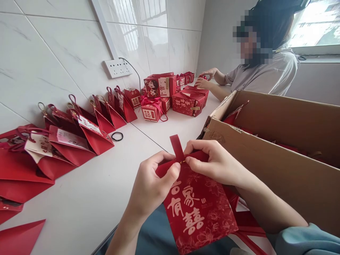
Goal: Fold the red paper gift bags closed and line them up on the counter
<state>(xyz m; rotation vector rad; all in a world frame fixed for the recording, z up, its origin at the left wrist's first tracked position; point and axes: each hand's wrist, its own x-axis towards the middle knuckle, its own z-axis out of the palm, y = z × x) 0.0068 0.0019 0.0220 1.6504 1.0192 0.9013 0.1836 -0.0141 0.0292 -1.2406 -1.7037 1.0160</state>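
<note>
Between my two hands is a red paper gift box (pixel 212 212) with pale Chinese lettering and flower outlines. Its top edge faces away from me, and a red ribbon loop (pixel 176 147) sticks up from the middle of that edge. My left hand (pixel 156 180) pinches the top edge left of the loop, thumb on the front face. On the other side, my right hand (pixel 209 159) pinches the same edge, its thumb close to a small gold-coloured spot at the loop's base. The fingers behind the box are partly hidden.
Several red gift boxes (pixel 95 124) with handles line the wall at left. More boxes (pixel 159 86) stand at the table's back, near a co-worker's hands (pixel 205 79). A cardboard carton (pixel 265 148) holding red pieces stands at right. A black ring (pixel 117 136) lies on the white table (pixel 101 187).
</note>
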